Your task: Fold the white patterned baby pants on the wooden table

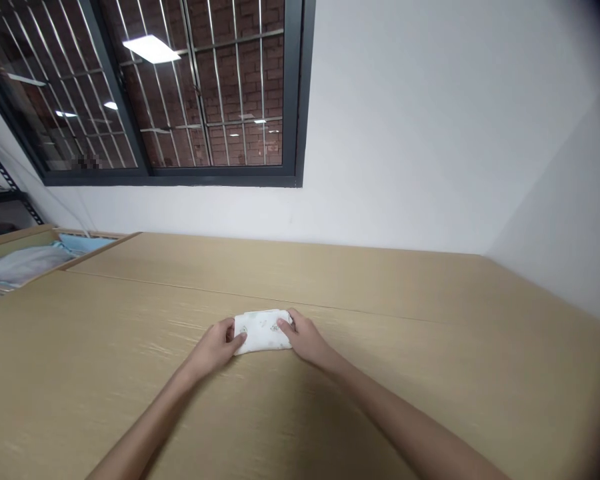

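A small white folded cloth (261, 331) with a faint printed pattern is held between my two hands, over the middle of the tan table. My left hand (215, 345) grips its left edge, thumb on top and fingers curled behind. At the right edge my right hand (306, 337) pinches it the same way, its thumb lying across the print. The fingertips behind the cloth are hidden. Whether its underside touches the table, I cannot tell.
The wide tan table (105, 333) has a seam running across it. At the far left stands a wooden-edged bin (100, 253) with pale blue and whitish fabric (30, 263) inside. Behind are a white wall (405, 133) and a barred window (230, 87). A dark shelf rack (5, 193) stands at left.
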A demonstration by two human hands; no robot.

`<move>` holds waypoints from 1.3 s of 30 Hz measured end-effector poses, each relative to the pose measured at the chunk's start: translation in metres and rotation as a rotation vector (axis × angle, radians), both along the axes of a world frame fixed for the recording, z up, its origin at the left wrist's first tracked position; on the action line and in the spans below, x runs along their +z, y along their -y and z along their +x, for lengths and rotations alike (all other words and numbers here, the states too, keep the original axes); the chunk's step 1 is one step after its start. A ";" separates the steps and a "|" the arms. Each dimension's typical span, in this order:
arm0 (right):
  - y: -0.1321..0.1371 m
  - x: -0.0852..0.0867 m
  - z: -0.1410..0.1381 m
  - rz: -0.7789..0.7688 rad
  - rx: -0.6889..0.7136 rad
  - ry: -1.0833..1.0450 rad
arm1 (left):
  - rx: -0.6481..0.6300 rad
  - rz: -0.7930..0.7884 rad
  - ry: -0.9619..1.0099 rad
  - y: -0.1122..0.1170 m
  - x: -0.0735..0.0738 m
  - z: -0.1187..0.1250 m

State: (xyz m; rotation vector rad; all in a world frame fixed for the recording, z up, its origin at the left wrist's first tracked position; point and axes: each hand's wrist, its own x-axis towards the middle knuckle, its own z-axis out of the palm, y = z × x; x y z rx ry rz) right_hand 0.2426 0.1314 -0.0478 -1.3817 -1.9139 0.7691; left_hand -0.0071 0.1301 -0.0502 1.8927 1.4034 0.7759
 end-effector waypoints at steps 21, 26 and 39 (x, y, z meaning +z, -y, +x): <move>0.000 -0.012 -0.044 0.567 0.146 0.494 | 0.025 0.493 -0.149 -0.001 -0.037 0.063; -0.010 -0.037 -0.043 0.526 0.180 0.526 | -0.007 0.293 -0.332 -0.004 -0.051 0.055; -0.017 -0.045 -0.003 0.437 0.111 0.454 | 0.206 0.604 -0.619 0.000 -0.066 0.042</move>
